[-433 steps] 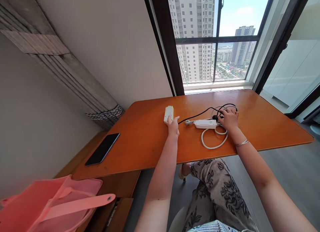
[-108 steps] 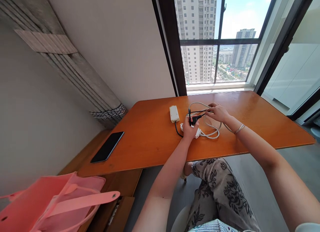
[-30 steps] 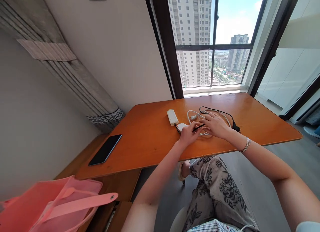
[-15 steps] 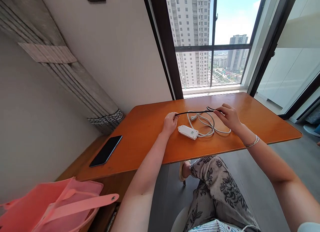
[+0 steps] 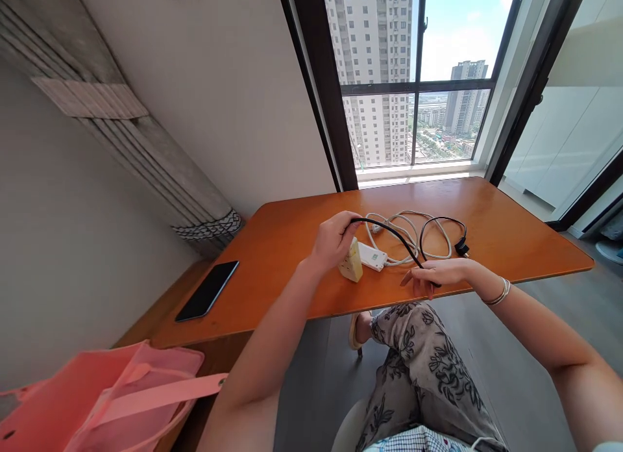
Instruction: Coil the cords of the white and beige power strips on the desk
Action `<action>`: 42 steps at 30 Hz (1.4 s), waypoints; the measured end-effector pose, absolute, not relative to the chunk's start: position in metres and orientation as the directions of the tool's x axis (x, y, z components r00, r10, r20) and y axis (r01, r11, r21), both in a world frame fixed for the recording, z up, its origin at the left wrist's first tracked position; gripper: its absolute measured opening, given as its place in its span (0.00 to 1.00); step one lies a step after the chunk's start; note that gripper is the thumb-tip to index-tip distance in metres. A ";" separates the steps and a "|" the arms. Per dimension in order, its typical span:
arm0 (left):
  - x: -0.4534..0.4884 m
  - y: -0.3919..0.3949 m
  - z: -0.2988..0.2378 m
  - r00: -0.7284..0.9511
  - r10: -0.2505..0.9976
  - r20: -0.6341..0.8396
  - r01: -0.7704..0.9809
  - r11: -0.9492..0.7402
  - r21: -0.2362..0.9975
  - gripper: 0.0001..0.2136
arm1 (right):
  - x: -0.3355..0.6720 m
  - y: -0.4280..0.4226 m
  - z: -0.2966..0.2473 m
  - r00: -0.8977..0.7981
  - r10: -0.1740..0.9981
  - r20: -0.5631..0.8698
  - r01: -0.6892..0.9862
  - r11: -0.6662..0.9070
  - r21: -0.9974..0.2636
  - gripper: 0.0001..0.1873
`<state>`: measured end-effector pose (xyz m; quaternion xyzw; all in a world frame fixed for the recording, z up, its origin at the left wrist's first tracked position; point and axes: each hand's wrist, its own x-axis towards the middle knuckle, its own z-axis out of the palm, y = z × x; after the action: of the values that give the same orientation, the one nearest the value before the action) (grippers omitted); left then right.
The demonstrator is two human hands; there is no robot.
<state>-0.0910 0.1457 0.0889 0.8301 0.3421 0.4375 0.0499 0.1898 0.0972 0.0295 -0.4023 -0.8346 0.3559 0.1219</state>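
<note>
A black power cord (image 5: 394, 232) bends in an arc from my left hand (image 5: 335, 241) to my right hand (image 5: 440, 273). My left fingers pinch its left end. Just below them is a yellowish block (image 5: 351, 263), its top partly hidden by the hand; I cannot tell whether it joins the cord or touches the table. Near the table's front edge, my right hand is closed around the cord, palm turned partly up. Beyond it the cord loops to a black plug (image 5: 461, 247) lying on the table. Behind the arc lies a white power strip (image 5: 372, 256) with a coiled white cable (image 5: 445, 241).
The wooden table (image 5: 292, 270) reaches the window. A dark tablet (image 5: 207, 291) lies at its left edge. Below that side sits a pink bag (image 5: 111, 393) with its strap sticking out. A gathered curtain (image 5: 146, 160) hangs at the left wall.
My right hand has come down and nearer along the black cord, which now arches instead of running straight. The yellowish block and the black plug have come into view.
</note>
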 end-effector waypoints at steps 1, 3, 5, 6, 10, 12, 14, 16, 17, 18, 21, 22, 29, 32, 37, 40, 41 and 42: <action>-0.088 0.141 0.089 0.405 0.613 0.678 0.502 -0.769 0.395 0.14 | 0.186 0.100 0.024 -0.695 0.702 -0.155 0.507 0.325 -0.799 0.35; -0.082 0.136 0.087 0.419 0.630 0.654 0.459 -0.768 0.446 0.14 | 0.180 0.110 0.015 -0.765 0.603 -0.227 0.373 0.126 -0.919 0.40; -0.079 0.134 0.087 0.407 0.664 0.628 0.418 -0.746 0.519 0.15 | 0.176 0.125 0.010 -0.765 0.611 -0.206 0.313 0.073 -0.947 0.36; -0.077 0.133 0.086 0.398 0.685 0.610 0.397 -0.728 0.559 0.15 | 0.174 0.133 0.008 -0.759 0.622 -0.193 0.311 0.085 -0.947 0.32; -0.072 0.134 0.088 0.375 0.759 0.533 0.309 -0.644 0.700 0.17 | 0.168 0.166 0.002 -0.666 0.742 -0.080 0.286 0.155 -0.946 0.25; -0.070 0.135 0.090 0.379 0.781 0.496 0.283 -0.608 0.742 0.17 | 0.162 0.183 -0.005 -0.552 0.834 -0.004 0.283 0.183 -0.942 0.26; -0.068 0.136 0.092 0.389 0.798 0.460 0.266 -0.576 0.773 0.17 | 0.155 0.200 -0.012 -0.403 0.914 0.052 0.333 0.199 -0.922 0.27; -0.068 0.139 0.092 0.402 0.814 0.420 0.227 -0.533 0.815 0.17 | 0.151 0.215 -0.017 -0.278 0.956 0.098 0.397 0.208 -0.894 0.28; -0.069 0.140 0.092 0.406 0.821 0.401 0.191 -0.505 0.842 0.17 | 0.150 0.220 -0.018 -0.241 0.964 0.117 0.436 0.215 -0.874 0.26; -0.070 0.142 0.091 0.406 0.829 0.385 0.147 -0.475 0.867 0.18 | 0.151 0.224 -0.018 -0.220 0.967 0.130 0.480 0.223 -0.848 0.23; -0.075 0.147 0.088 0.382 0.856 0.349 0.019 -0.385 0.923 0.19 | 0.156 0.220 -0.014 -0.228 0.967 0.116 0.623 0.236 -0.745 0.18; -0.076 0.148 0.088 0.374 0.864 0.338 -0.015 -0.359 0.933 0.18 | 0.158 0.215 -0.011 -0.239 0.964 0.118 0.655 0.250 -0.713 0.18; -0.082 0.150 0.094 0.463 0.835 0.299 -0.180 -0.242 0.954 0.14 | 0.173 0.170 0.012 -0.098 0.829 0.550 0.546 0.507 -0.667 0.19; -0.071 0.149 0.094 0.461 0.824 0.328 -0.194 -0.267 0.944 0.15 | 0.172 0.159 0.019 -0.006 0.740 0.673 0.527 0.574 -0.627 0.17; -0.041 0.147 0.084 0.354 0.830 0.431 -0.242 -0.364 0.899 0.19 | 0.156 0.141 0.022 -0.185 0.755 0.629 0.699 0.551 -0.455 0.18; -0.026 0.146 0.078 0.307 0.819 0.484 -0.261 -0.416 0.871 0.20 | 0.145 0.125 0.025 -0.280 0.798 0.534 0.785 0.511 -0.351 0.25; -0.022 0.145 0.076 0.305 0.808 0.504 -0.264 -0.437 0.860 0.20 | 0.142 0.120 0.027 -0.297 0.805 0.513 0.801 0.503 -0.324 0.27; -0.019 0.143 0.074 0.314 0.791 0.525 -0.264 -0.459 0.848 0.20 | 0.139 0.115 0.029 -0.309 0.810 0.498 0.814 0.496 -0.302 0.29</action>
<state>-0.0190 0.1434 0.0744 0.6534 0.2017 0.5500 0.4794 0.1394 0.1146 0.0293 -0.5018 -0.8091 -0.0030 0.3060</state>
